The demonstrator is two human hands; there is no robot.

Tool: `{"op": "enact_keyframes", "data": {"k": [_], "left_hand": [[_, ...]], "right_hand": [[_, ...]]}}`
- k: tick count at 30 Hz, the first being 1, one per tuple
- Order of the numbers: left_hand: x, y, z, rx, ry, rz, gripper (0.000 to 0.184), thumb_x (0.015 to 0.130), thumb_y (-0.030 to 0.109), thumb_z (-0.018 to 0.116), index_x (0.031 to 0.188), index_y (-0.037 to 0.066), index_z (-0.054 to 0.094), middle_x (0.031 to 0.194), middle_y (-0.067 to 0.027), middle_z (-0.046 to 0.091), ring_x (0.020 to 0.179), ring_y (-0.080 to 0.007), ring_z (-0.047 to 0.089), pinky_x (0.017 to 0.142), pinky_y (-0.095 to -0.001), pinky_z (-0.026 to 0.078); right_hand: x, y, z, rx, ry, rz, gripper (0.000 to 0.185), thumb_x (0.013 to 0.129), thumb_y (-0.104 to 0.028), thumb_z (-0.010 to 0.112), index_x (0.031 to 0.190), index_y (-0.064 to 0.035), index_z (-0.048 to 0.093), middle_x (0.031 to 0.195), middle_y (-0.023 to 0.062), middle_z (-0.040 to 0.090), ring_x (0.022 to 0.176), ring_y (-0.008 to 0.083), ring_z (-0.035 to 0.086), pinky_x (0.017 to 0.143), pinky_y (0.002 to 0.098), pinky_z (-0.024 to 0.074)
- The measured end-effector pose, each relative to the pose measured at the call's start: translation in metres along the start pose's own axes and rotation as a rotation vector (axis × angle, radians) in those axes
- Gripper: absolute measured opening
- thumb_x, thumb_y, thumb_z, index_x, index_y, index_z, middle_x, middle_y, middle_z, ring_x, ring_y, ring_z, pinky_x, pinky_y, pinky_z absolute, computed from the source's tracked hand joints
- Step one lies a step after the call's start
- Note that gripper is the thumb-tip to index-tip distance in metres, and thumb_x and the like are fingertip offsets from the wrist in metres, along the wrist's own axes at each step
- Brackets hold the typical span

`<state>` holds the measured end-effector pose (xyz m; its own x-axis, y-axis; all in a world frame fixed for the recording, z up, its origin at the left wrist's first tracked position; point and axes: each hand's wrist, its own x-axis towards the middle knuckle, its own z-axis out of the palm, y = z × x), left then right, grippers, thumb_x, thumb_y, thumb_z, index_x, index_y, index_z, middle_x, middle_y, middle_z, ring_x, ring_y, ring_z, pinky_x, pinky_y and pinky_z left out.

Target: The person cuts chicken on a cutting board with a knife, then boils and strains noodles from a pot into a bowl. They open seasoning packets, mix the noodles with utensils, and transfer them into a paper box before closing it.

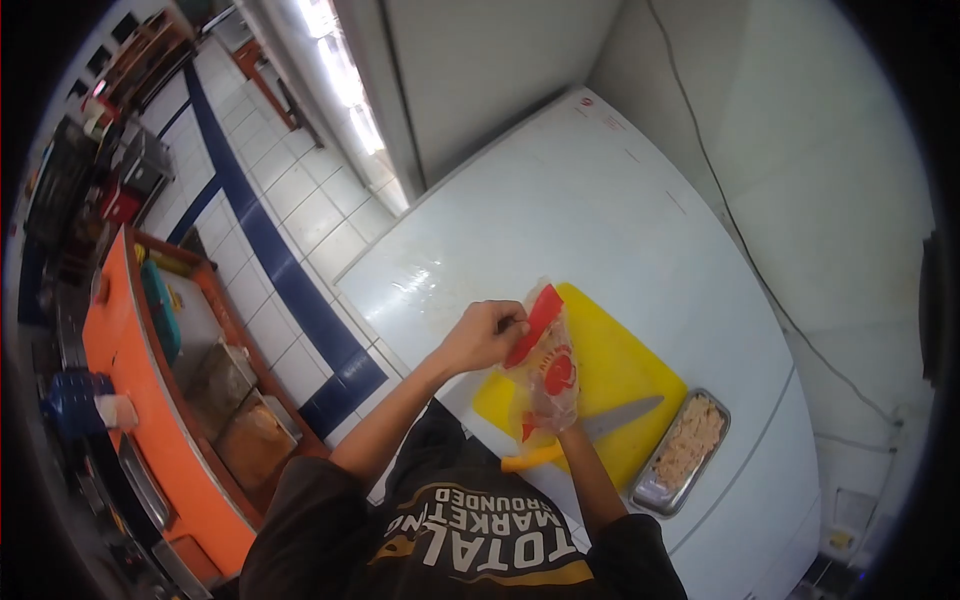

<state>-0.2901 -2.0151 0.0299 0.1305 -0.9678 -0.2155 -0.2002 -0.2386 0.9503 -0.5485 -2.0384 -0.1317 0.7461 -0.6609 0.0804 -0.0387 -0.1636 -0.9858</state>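
1. The tiled floor [310,215] spreads out on the left, pale with dark blue bands.
2. A pale wall [800,180] rises on the right; a thin dark cable [705,150] runs down it.
3. The white worktop [640,230] fills the middle, with a small red mark near its far corner. It carries the board, the knife and the metal tray.
4. An orange stand [150,390] is on the left, well apart from the worktop; its open middle contains several containers.
5. The person wears a dark shirt [440,560] with large pale lettering, including the word "TOTAL".
6. A yellow cutting board [610,345] lies flat near the worktop's front edge, partly covered by the bag and the right arm.
7. The clear plastic bag [557,372], with a red band along its top and red print, is held up above the board, between the two hands.
8. A metal tray [661,497] is just beside the board's right side, with pale, chopped-looking food [690,440] in it.
9. A knife [628,413] lies across the board, its yellow handle by the near edge and its blade pointing towards the tray.
10. The left hand [487,335] is curled, pinching the bag's red band.
11. The right hand [550,403] is at the bag's lower part, blurred by the plastic; whether it is inside or behind, and whether its fingers grip, cannot be told.
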Motion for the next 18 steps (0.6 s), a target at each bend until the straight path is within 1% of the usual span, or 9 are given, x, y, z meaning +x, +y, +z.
{"op": "enact_keyframes", "data": {"k": [2,4,5,6,8,10,13,16,18], "left_hand": [[-0.005,0.036,0.023,0.005,-0.081,0.043,0.013,0.094,0.009,0.062,0.088,-0.001,0.066,0.065,-0.0007,0.055,0.061,-0.0068,0.048,0.057,-0.0270,0.042],[-0.008,0.064,0.044,0.045,-0.071,0.057,0.014,0.096,0.010,0.060,0.087,-0.001,0.064,0.065,0.0011,0.052,0.060,-0.0049,0.043,0.055,-0.0259,0.037],[-0.009,0.076,0.054,0.062,-0.093,0.061,0.014,0.096,0.010,0.060,0.087,-0.001,0.064,0.065,0.0011,0.052,0.060,-0.0049,0.043,0.055,-0.0259,0.037],[-0.011,0.087,0.064,0.064,-0.098,0.074,0.015,0.096,0.010,0.060,0.086,-0.001,0.064,0.065,0.0023,0.052,0.060,-0.0041,0.042,0.055,-0.0252,0.037],[-0.012,0.099,0.085,0.086,-0.123,0.090,0.016,0.096,0.010,0.060,0.085,-0.001,0.064,0.066,0.0034,0.052,0.061,-0.0034,0.042,0.055,-0.0245,0.036],[-0.015,0.105,0.102,0.043,-0.076,0.181,0.014,0.091,0.011,0.062,0.086,-0.002,0.065,0.061,-0.0075,0.055,0.056,-0.0102,0.048,0.055,-0.0295,0.040],[-0.016,0.104,0.119,0.027,-0.046,0.213,0.014,0.093,0.010,0.062,0.085,-0.002,0.063,0.062,-0.0017,0.055,0.058,-0.0068,0.046,0.055,-0.0271,0.039],[-0.018,0.119,0.117,-0.035,0.018,0.270,0.018,0.095,0.010,0.061,0.082,-0.001,0.062,0.066,0.0042,0.055,0.061,-0.0035,0.046,0.055,-0.0237,0.038],[-0.027,0.140,0.105,-0.103,0.002,0.233,0.014,0.097,0.009,0.059,0.086,0.002,0.064,0.078,0.0023,0.064,0.073,-0.0038,0.056,0.066,-0.0212,0.045]], "right_hand": [[-0.028,-0.008,-0.007,-0.741,0.085,-0.432,0.068,0.098,-0.045,0.057,0.152,-0.0124,0.032,0.148,0.0131,0.042,0.137,0.0294,0.040,0.118,0.0417,0.0312],[-0.058,0.023,-0.006,-0.877,0.087,-0.043,0.069,0.095,-0.045,0.060,0.152,-0.0148,0.034,0.150,0.0102,0.041,0.139,0.0288,0.038,0.119,0.0436,0.0291],[-0.070,0.031,-0.007,-0.870,0.115,-0.035,0.069,0.095,-0.045,0.060,0.152,-0.0148,0.034,0.150,0.0102,0.041,0.139,0.0288,0.038,0.119,0.0436,0.0291],[-0.074,0.029,-0.008,-0.293,0.125,0.098,0.069,0.094,-0.044,0.062,0.151,-0.0156,0.035,0.150,0.0096,0.042,0.139,0.0290,0.038,0.118,0.0453,0.0296],[-0.081,0.022,-0.009,0.303,0.150,0.197,0.070,0.092,-0.042,0.064,0.151,-0.0165,0.036,0.151,0.0090,0.042,0.139,0.0292,0.038,0.118,0.0470,0.0302],[-0.085,-0.004,-0.014,-0.133,0.097,0.147,0.072,0.089,-0.039,0.067,0.150,-0.0162,0.037,0.149,0.0104,0.044,0.138,0.0307,0.040,0.115,0.0469,0.0347],[-0.082,-0.081,-0.030,-0.787,0.307,-0.185,0.063,0.086,-0.028,0.072,0.140,-0.0080,0.047,0.139,0.0161,0.053,0.127,0.0384,0.050,0.106,0.0481,0.0422],[-0.101,-0.061,-0.036,-1.001,0.458,-0.280,0.063,0.087,-0.030,0.074,0.142,-0.0135,0.049,0.138,0.0232,0.052,0.126,0.0406,0.051,0.102,0.0472,0.0456],[-0.108,-0.060,-0.048,-0.965,0.507,-0.265,0.058,0.088,-0.028,0.073,0.139,-0.0106,0.052,0.137,0.0252,0.052,0.123,0.0424,0.053,0.101,0.0473,0.0463]]}}
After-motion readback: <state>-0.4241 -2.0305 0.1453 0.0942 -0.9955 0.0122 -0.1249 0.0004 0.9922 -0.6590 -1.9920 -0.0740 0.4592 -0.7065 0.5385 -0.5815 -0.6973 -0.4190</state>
